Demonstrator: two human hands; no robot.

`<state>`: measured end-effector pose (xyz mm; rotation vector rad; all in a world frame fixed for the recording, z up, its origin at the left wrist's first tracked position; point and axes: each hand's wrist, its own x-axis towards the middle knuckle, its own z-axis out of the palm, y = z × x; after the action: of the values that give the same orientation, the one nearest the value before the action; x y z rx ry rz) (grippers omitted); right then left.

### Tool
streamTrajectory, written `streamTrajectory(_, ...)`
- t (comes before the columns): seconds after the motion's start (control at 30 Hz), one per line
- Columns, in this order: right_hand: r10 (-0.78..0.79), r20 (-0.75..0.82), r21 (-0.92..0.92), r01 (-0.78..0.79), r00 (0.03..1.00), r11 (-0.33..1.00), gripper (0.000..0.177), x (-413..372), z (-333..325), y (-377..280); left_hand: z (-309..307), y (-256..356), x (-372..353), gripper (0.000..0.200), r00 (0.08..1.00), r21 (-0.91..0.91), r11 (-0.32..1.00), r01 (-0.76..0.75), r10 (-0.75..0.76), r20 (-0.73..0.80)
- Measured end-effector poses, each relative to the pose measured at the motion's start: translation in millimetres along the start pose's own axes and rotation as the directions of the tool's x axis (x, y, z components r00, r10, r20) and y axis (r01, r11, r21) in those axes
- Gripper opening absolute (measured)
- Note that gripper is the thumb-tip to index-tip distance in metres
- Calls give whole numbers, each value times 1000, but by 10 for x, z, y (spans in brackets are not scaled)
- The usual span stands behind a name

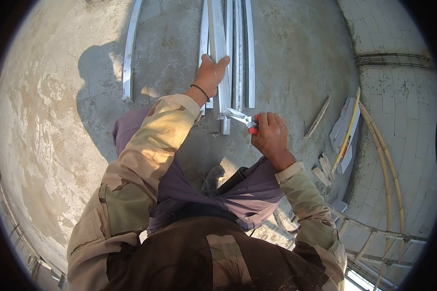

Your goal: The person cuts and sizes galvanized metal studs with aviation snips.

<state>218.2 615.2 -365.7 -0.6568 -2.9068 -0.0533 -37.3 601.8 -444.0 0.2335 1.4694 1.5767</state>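
My left hand (211,76) is wrapped round a long metal channel (218,34) that runs away from me, its near end tilted toward my right hand. In my right hand (271,135) are the red handles of metal snips (248,121). The snips' blades are apart and lie at the near end of the channel, on its right edge; whether they touch the metal is too small to tell. Beneath and beside the held piece, more metal strips (250,58) lie lengthwise on the floor.
A separate metal strip (128,53) lies at the left on the concrete floor (165,43). To the right are wood scraps (318,116), a white board (344,131), a yellow level (348,128) and bent poles (386,165). A ladder-like frame (374,235) stands at the lower right.
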Motion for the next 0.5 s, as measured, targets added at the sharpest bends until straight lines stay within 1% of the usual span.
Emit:
streamTrajectory(0.03, -2, -3, -28, 2, 1000, 1000, 32, -18, 19, -8, -1, 17, -7, 68, 1000, -9, 1000, 6, -6, 4)
streamTrajectory(0.07, -6, -2, -29, 6, 1000, 1000, 32, -38, 35, -19, -2, 29, -21, 71, 1000, -20, 1000, 13, -13, 8)
streamTrajectory(0.1, 22, 23, -4, -22, 999, 1000, 31, -48, 43, -35, -1, 20, -29, 71, 1000, -24, 1000, 11, -11, 4)
streamTrajectory(0.13, 50, 48, 20, -51, 998, 998, 29, -39, 46, -41, 2, 13, -36, 66, 1000, 12, 1000, -23, 23, -20)
streamTrajectory(0.17, 45, 46, 19, -46, 998, 999, 29, -18, 37, -34, -3, 8, -37, 62, 997, 49, 997, -55, 57, -42)
streamTrajectory(0.2, 62, 120, 57, -70, 991, 996, 27, 26, -10, -39, -26, 13, -37, 62, 997, 47, 997, -55, 58, -45)
streamTrajectory(0.23, 78, 195, 92, -97, 978, 991, 25, 71, -63, -46, -61, 17, -38, 67, 999, 38, 998, -49, 50, -19)
streamTrajectory(0.27, 77, 196, 93, -97, 978, 991, 25, 138, -118, -32, -85, 19, -39, 72, 999, 31, 999, -43, 43, 8)
streamTrajectory(0.33, 23, 365, 209, -106, 931, 972, 17, 335, -244, 47, -110, 51, -67, 71, 999, 50, 998, -41, 41, -2)
streamTrajectory(0.37, 22, 362, 211, -105, 932, 972, 17, 453, -298, 96, -121, 74, -75, 71, 999, 70, 997, -42, 42, -11)
streamTrajectory(0.43, -88, 588, 256, -81, 804, 963, 11, 694, -393, 203, -138, 33, -49, 70, 999, 44, 998, -42, 42, 1)
streamTrajectory(0.47, -87, 586, 257, -82, 806, 963, 11, 851, -428, 262, -144, 7, -29, 70, 999, 16, 999, -45, 44, 14)
streamTrajectory(0.5, -153, 705, 286, -81, 692, 955, 10, 1019, -452, 325, -142, -5, -36, 70, 999, 18, 999, -45, 45, 16)
